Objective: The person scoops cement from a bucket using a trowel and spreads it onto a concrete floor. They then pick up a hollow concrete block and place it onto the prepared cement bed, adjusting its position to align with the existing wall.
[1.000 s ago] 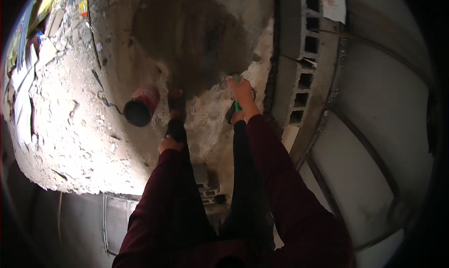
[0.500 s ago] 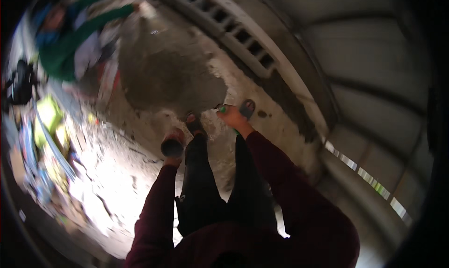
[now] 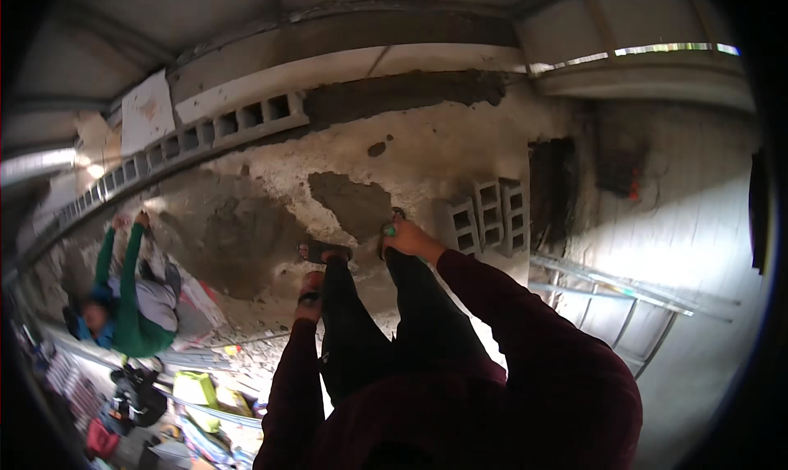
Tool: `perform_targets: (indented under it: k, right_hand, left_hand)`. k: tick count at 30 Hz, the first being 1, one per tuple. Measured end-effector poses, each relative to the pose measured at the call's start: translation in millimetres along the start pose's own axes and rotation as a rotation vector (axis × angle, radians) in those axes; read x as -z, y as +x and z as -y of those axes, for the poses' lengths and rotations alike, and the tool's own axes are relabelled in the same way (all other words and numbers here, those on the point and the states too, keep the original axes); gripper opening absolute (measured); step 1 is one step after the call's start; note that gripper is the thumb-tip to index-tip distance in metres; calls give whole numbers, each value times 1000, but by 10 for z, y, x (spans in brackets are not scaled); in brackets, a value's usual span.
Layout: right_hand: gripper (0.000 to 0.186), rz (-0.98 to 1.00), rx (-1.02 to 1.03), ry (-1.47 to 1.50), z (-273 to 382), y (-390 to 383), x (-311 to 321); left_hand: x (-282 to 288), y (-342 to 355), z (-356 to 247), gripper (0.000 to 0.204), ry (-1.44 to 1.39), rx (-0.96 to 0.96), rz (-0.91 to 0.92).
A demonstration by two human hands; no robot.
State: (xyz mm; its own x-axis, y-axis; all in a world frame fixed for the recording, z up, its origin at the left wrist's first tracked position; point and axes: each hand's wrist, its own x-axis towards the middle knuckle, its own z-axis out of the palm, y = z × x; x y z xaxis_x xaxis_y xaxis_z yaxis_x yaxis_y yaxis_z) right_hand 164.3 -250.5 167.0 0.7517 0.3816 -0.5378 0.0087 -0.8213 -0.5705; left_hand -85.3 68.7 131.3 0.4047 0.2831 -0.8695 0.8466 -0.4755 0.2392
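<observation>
My right hand [image 3: 412, 242] is closed round a green-handled tool [image 3: 391, 230] above my right foot; the tool's far end is too small to make out. Beside my left leg, my left hand [image 3: 309, 309] is low, next to a red container with a dark part [image 3: 312, 281]. Its fingers are mostly hidden, so I cannot tell whether it grips the container. My sandalled left foot [image 3: 320, 252] stands at the edge of a dark, wet-looking cement patch [image 3: 238, 232]. A lighter grey patch [image 3: 349, 199] lies beyond my feet.
A co-worker in green sleeves [image 3: 144, 326] crouches at the left, hands on the floor. A row of hollow blocks [image 3: 199, 135] runs along the far wall. Loose blocks [image 3: 491, 232] lie right of my feet, near a metal ladder [image 3: 624, 318]. Heaped bags and debris [image 3: 197, 392] fill the lower left.
My view has swung round: the block row moved from the right to across the top, and the co-worker came into view. My right hand still holds the green handle.
</observation>
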Motion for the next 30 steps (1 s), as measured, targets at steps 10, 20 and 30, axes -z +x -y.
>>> perform_targets:
  k: [10, 20, 30]
  right_hand:
    - [40, -79, -566, 648, -966, -575, 1442]
    - [34, -503, -840, 954, -1956, -168, 2037]
    - [25, -621, -809, 1134, -3766, 466, 2228]
  left_hand:
    - [-288, -261, -2863, 51, 222, -308, 177]
    - [-41, 218, -4074, 57, 723, -422, 280]
    - [-368, 771, -5040, 64, 789, -364, 265]
